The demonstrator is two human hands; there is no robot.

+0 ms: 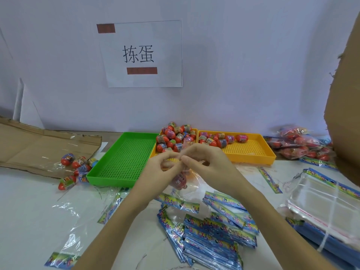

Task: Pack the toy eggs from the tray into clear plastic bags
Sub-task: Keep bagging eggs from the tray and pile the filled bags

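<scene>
both hands meet above the middle of the table (29,211), just in front of the trays. the left hand (163,168) and the right hand (202,162) each pinch the top of a clear plastic bag (187,184) with curled fingers, and the bag hangs down between them with one toy egg (178,180) showing red through the film (whether more sit inside it i cannot tell).

three perforated trays stand side by side along the wall. the green tray (124,158) on the left holds nothing. the middle yellow tray (153,152) carries a heap of eggs (175,137), too many and too overlapped to count; its near part is hidden behind the hands. the right yellow tray (251,149) has roughly eight eggs gathered in its far left corner.

left of the green tray about six eggs lie in loose film (76,166), partly on a flattened cardboard sheet (35,145). at the far right, filled bags (300,143) of eggs are piled against a cardboard wall (344,94). in front of the arms lies a scatter of empty bags with colourful header strips (214,230), and to the right a bundled stack of clear bags (321,203). a paper sign (142,53) hangs on the wall.
</scene>
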